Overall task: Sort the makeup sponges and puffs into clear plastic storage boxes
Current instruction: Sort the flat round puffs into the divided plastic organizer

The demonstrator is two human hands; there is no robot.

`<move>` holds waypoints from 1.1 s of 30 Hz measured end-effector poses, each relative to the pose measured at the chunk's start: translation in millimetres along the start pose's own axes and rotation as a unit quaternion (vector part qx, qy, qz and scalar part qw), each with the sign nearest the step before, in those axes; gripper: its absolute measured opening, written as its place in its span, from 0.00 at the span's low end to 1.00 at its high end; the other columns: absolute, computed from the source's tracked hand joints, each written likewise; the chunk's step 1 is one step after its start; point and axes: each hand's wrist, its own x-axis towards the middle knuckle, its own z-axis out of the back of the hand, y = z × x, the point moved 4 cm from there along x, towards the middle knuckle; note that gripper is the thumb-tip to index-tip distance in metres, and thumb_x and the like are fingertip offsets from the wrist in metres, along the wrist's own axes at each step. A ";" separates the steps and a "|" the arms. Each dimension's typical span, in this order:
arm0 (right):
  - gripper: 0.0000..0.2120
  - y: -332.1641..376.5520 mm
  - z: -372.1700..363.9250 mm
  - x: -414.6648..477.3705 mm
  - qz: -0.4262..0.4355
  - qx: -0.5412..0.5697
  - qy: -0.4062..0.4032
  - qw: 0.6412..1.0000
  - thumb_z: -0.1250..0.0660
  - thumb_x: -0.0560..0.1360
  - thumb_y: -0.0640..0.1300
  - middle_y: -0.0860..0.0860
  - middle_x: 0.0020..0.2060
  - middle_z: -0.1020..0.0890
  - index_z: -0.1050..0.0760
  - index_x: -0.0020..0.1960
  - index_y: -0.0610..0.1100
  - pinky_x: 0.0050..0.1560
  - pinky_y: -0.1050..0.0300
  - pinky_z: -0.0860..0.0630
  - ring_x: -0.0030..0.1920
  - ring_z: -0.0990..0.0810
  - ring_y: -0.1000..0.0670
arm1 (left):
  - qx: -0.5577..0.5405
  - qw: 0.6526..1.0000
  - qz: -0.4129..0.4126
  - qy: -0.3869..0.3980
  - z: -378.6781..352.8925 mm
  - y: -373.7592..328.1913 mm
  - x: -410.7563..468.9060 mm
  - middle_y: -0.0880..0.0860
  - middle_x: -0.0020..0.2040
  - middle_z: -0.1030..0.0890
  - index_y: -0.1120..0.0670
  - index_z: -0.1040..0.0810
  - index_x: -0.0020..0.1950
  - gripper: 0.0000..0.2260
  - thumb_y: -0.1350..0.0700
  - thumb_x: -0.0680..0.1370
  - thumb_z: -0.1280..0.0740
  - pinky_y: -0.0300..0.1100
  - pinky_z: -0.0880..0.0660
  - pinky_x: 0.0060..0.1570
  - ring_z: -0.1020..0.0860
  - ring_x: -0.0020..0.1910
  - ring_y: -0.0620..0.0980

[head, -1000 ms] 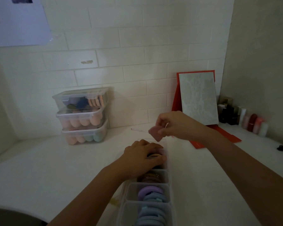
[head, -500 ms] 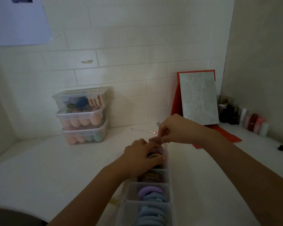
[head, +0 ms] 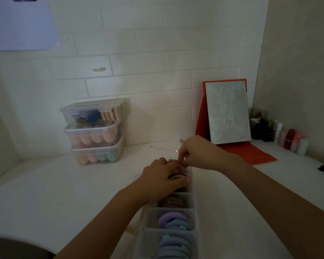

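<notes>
Since seemingly soft, light and bendable, best pinched at the rim: pink puff [head: 173,161] held narrowly by right hand [head: 196,153]; left hand [head: 161,177] resting on far puffs [head: 177,177], grip impossible to tell.
</notes>
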 end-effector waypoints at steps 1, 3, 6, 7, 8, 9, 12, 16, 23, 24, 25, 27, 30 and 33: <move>0.09 2.2 -1.8 0.4 0.000 -0.023 0.007 1.000 0.31 0.73 0.42 0.57 0.37 0.21 0.17 0.52 0.46 0.44 0.63 0.25 0.38 0.23 0.56 | 0.000 1.000 0.001 -0.002 -0.2 0.6 0.5 0.46 0.51 0.33 0.39 0.33 0.67 0.18 0.40 0.77 0.42 0.47 0.34 0.61 0.34 0.55 0.46; 0.11 5.6 -2.8 0.9 0.000 -0.060 0.014 0.998 0.34 0.74 0.41 0.51 0.49 0.16 0.17 0.54 0.47 0.48 0.61 0.23 0.44 0.20 0.52 | 0.004 1.000 0.004 -0.002 -1.5 1.9 1.7 0.46 0.52 0.32 0.39 0.34 0.67 0.19 0.40 0.77 0.42 0.47 0.33 0.61 0.33 0.55 0.46; 0.14 5.0 -4.7 -0.3 0.003 -0.065 0.048 0.997 0.38 0.76 0.38 0.48 0.58 0.19 0.18 0.56 0.47 0.41 0.64 0.26 0.42 0.20 0.51 | 0.008 1.000 0.008 0.001 -4.6 4.6 3.0 0.47 0.55 0.31 0.39 0.33 0.67 0.19 0.39 0.77 0.42 0.46 0.32 0.61 0.33 0.56 0.46; 0.14 3.9 -5.9 -0.9 -0.001 -0.064 0.065 0.996 0.39 0.76 0.38 0.48 0.57 0.18 0.18 0.56 0.46 0.38 0.64 0.26 0.40 0.21 0.52 | 0.001 1.000 0.006 -0.002 -5.1 5.5 3.3 0.47 0.57 0.31 0.39 0.32 0.66 0.19 0.38 0.76 0.41 0.47 0.32 0.61 0.33 0.57 0.46; 0.15 3.3 -7.6 -1.6 -0.005 -0.066 0.082 0.994 0.40 0.76 0.38 0.48 0.55 0.18 0.18 0.56 0.45 0.35 0.65 0.28 0.38 0.22 0.52 | -0.007 1.000 0.002 -0.006 -5.3 6.2 3.4 0.48 0.59 0.32 0.39 0.31 0.65 0.19 0.38 0.76 0.41 0.47 0.32 0.62 0.34 0.58 0.46; 0.15 2.7 -8.8 -2.1 -0.009 -0.069 0.095 0.993 0.41 0.76 0.37 0.47 0.53 0.17 0.18 0.55 0.44 0.33 0.65 0.29 0.38 0.23 0.51 | -0.013 1.000 -0.002 -0.008 -5.3 6.2 3.6 0.47 0.61 0.34 0.39 0.31 0.65 0.19 0.38 0.75 0.40 0.48 0.33 0.63 0.34 0.60 0.46; 0.14 1.5 -9.3 -3.5 -0.018 -0.069 0.124 0.990 0.42 0.77 0.38 0.45 0.49 0.17 0.19 0.54 0.42 0.33 0.66 0.32 0.38 0.24 0.51 | -0.003 1.000 -0.005 -0.002 -5.6 3.3 3.6 0.45 0.67 0.39 0.41 0.30 0.66 0.19 0.38 0.75 0.40 0.50 0.35 0.67 0.38 0.65 0.47; 0.15 -1.4 -6.2 -8.2 -0.040 -0.012 0.186 0.982 0.44 0.80 0.40 0.45 0.51 0.19 0.21 0.58 0.39 0.41 0.75 0.34 0.39 0.27 0.54 | -0.001 1.000 -0.009 -0.007 -3.4 -0.5 3.1 0.44 0.69 0.38 0.42 0.30 0.66 0.19 0.39 0.76 0.40 0.49 0.36 0.67 0.37 0.66 0.46; 0.12 -9.2 -1.8 -16.9 -0.128 0.048 0.270 0.953 0.45 0.79 0.42 0.49 0.23 0.28 0.25 0.46 0.38 0.24 0.65 0.38 0.21 0.37 0.53 | -0.041 0.997 -0.053 -0.029 2.6 -8.5 -2.3 0.42 0.61 0.24 0.44 0.25 0.61 0.15 0.45 0.76 0.36 0.26 0.36 0.53 0.28 0.56 0.39; 0.13 -7.2 -1.4 -17.7 -0.133 0.051 0.272 0.952 0.46 0.79 0.43 0.49 0.22 0.28 0.28 0.40 0.40 0.25 0.64 0.38 0.20 0.38 0.53 | -0.047 0.997 -0.055 -0.034 3.5 -8.7 -2.9 0.41 0.60 0.23 0.44 0.24 0.60 0.14 0.46 0.76 0.36 0.23 0.38 0.49 0.27 0.55 0.38; 0.14 -5.5 -2.3 -17.8 -0.137 0.055 0.272 0.951 0.46 0.79 0.44 0.50 0.21 0.28 0.31 0.36 0.42 0.26 0.64 0.38 0.21 0.37 0.53 | -0.052 0.997 -0.054 -0.035 4.1 -8.8 -3.3 0.41 0.59 0.22 0.43 0.23 0.59 0.13 0.46 0.76 0.35 0.22 0.38 0.48 0.27 0.54 0.38; 0.15 -3.0 -4.7 -16.3 -0.141 0.059 0.272 0.950 0.47 0.79 0.46 0.50 0.19 0.28 0.34 0.35 0.44 0.28 0.62 0.36 0.22 0.36 0.52 | -0.059 0.996 -0.052 -0.036 4.9 -8.9 -4.1 0.41 0.56 0.21 0.43 0.22 0.58 0.11 0.46 0.76 0.35 0.22 0.38 0.46 0.26 0.52 0.37; 0.14 -1.4 -5.8 -14.5 -0.131 0.058 0.285 0.948 0.48 0.80 0.45 0.51 0.19 0.27 0.32 0.40 0.41 0.28 0.62 0.35 0.22 0.36 0.53 | -0.058 0.996 -0.059 -0.031 5.8 -9.7 -3.4 0.40 0.54 0.20 0.43 0.21 0.57 0.11 0.46 0.75 0.35 0.22 0.36 0.47 0.25 0.52 0.36; 0.13 -4.2 -2.5 -15.5 -0.128 0.065 0.284 0.948 0.45 0.80 0.46 0.50 0.21 0.24 0.31 0.39 0.42 0.29 0.62 0.35 0.23 0.35 0.53 | -0.052 0.997 -0.058 -0.004 5.8 -9.5 0.5 0.40 0.56 0.21 0.43 0.22 0.58 0.12 0.46 0.75 0.35 0.26 0.34 0.54 0.25 0.54 0.37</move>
